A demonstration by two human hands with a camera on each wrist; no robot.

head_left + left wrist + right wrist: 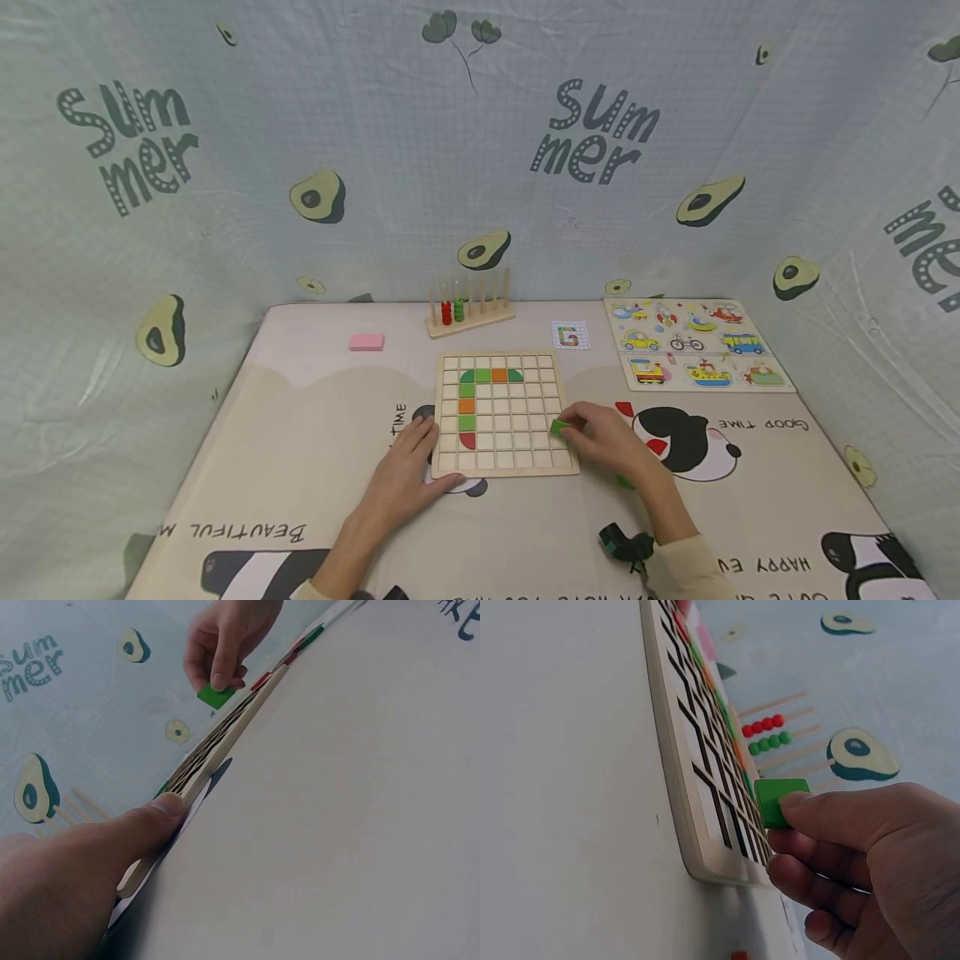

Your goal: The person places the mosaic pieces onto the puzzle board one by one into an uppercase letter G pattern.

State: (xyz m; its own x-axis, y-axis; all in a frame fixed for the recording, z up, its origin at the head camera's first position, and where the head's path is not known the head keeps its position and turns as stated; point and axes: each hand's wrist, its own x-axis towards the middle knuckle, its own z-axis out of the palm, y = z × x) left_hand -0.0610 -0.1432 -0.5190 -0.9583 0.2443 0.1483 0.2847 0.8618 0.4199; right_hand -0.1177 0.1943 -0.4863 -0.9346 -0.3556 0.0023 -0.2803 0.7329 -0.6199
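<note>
A wooden grid board [510, 423] lies on the table. Coloured tiles fill a row near its top and a column down its left side: green, orange and, at the column's foot, a red rounded piece [467, 441]. My left hand [408, 467] rests at the board's lower left corner, fingers along the left side and thumb at the front edge. In my right hand [603, 437], thumb and fingers pinch a green square tile [780, 801] over the board's right edge. The left wrist view shows the same green tile [216, 696] held above the board's surface.
Behind the board stand a peg rack [472, 318] with red and green beads and a small pattern card [571, 335]. A pink block [367, 342] lies back left, a vehicle picture puzzle [701, 344] back right. Another green piece [626, 482] shows beneath the right forearm, near a dark object [626, 544].
</note>
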